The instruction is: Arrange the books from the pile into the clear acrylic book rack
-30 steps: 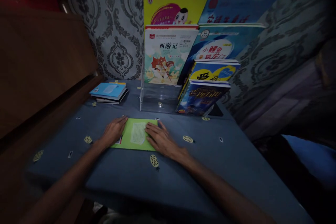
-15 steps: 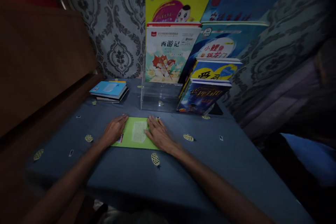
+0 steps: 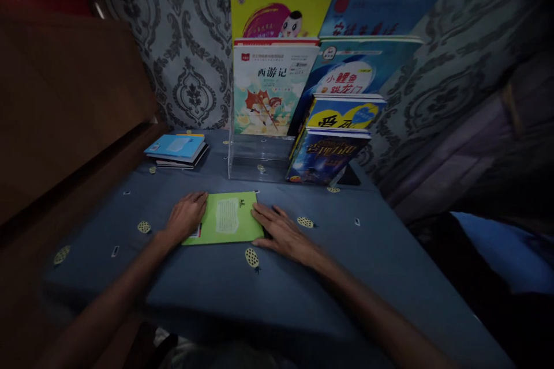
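Note:
A thin green book [image 3: 225,218] lies flat on the blue tablecloth [image 3: 242,294], back cover up with a pale text panel in its middle. My left hand [image 3: 185,217] rests on the book's left edge, fingers lying flat and together. My right hand [image 3: 283,233] lies flat on the cloth at the book's right edge, fingers stretched toward it and touching its side. Neither hand grips anything.
Behind the book stands a clear acrylic rack [image 3: 259,158] with several children's books [image 3: 270,89] upright in tiers. A small stack of books [image 3: 177,150] lies at the back left. A wooden panel [image 3: 64,104] runs along the left; patterned wallpaper is behind.
My right hand has slid off the green book's cover to its right edge, uncovering the cover. The left hand has stayed in place.

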Tool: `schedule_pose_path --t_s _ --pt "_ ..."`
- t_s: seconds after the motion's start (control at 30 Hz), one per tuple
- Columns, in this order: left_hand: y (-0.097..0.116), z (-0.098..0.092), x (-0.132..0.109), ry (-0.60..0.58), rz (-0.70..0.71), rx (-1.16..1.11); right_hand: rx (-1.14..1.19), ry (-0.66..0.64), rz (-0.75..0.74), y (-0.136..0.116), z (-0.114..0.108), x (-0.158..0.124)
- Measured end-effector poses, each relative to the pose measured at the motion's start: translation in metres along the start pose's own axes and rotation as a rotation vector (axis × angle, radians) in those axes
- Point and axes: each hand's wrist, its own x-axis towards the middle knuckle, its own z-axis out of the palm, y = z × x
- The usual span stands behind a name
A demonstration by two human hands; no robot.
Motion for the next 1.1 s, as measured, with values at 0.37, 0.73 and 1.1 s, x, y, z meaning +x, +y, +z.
schedule_pose_path --t_s 0.37,0.73,1.1 --pt "0.058 -0.033 -0.029 -0.241 0.133 0.146 -0.129 0.263 0.163 0.032 0.006 0.015" --pt "0.036 0.001 0.032 -0.025 0.255 0.003 -0.111 0.299 0.162 0.016 0.012 0.011" --pt "0.042 0.022 0.062 0.073 0.259 -0.072 -0.075 0.159 0.088 -0.014 0.005 0.029"
